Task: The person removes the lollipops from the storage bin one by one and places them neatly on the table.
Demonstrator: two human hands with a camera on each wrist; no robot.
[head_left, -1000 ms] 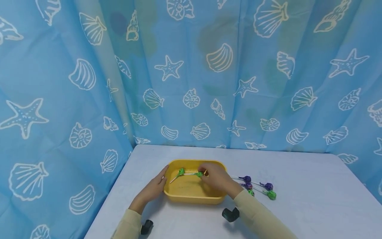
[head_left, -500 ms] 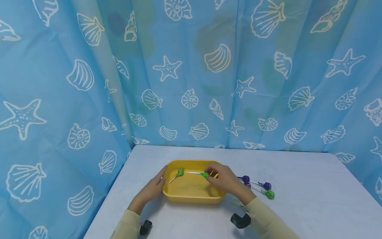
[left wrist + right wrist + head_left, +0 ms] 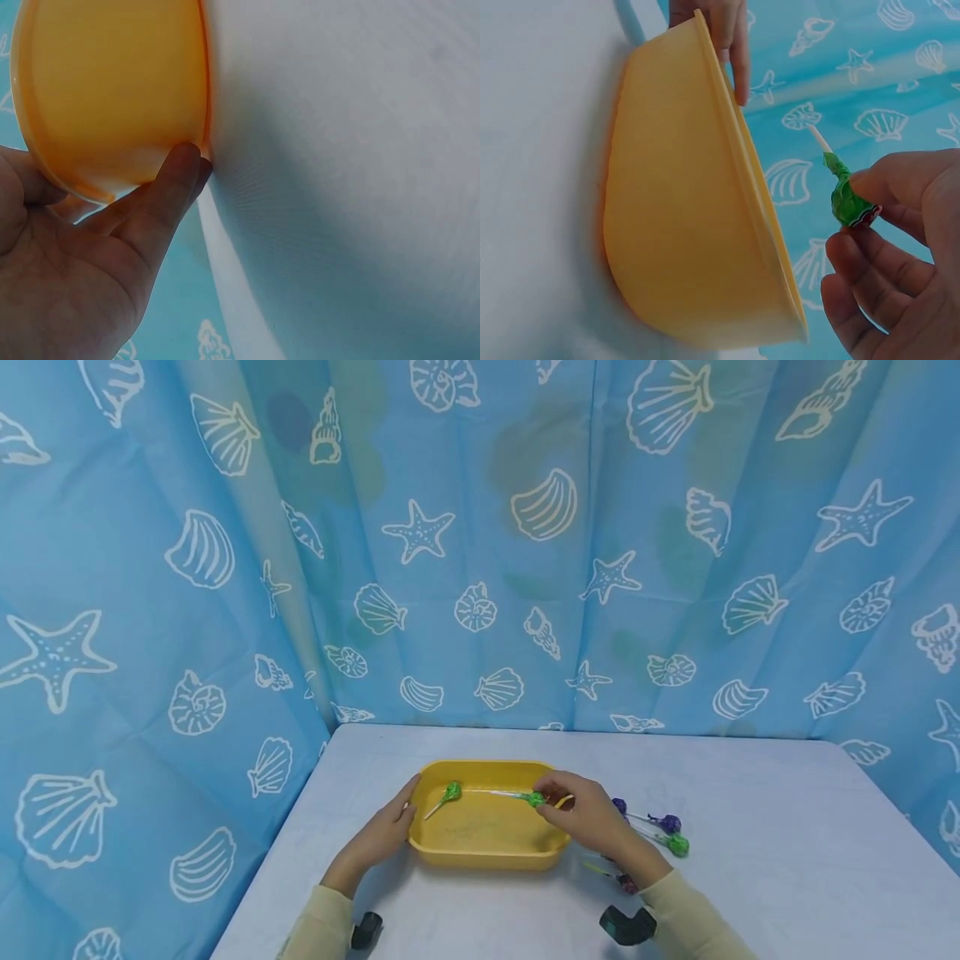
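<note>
A yellow plastic tray (image 3: 487,860) stands on the white table. My left hand (image 3: 386,831) holds its left end; in the left wrist view that hand's fingers (image 3: 176,176) lie against the outer wall, thumb near the rim. My right hand (image 3: 588,814) pinches a green-wrapped lollipop (image 3: 847,201) by its head between thumb and fingers, above the tray's right side, with the white stick pointing left. In the right wrist view the lollipop is held clear of the tray rim. Another green lollipop (image 3: 452,792) lies inside the tray at the left.
Right of the tray lie several lollipops: a purple one (image 3: 666,823), a green one (image 3: 677,845), and others partly hidden by my right hand and forearm. A dark red one (image 3: 626,883) lies nearer the front. A blue shell-patterned curtain (image 3: 480,543) hangs behind the table (image 3: 780,860).
My right hand has moved rightward over the tray, carrying the pinched green lollipop with it. My left hand has kept its place at the tray's left end.
</note>
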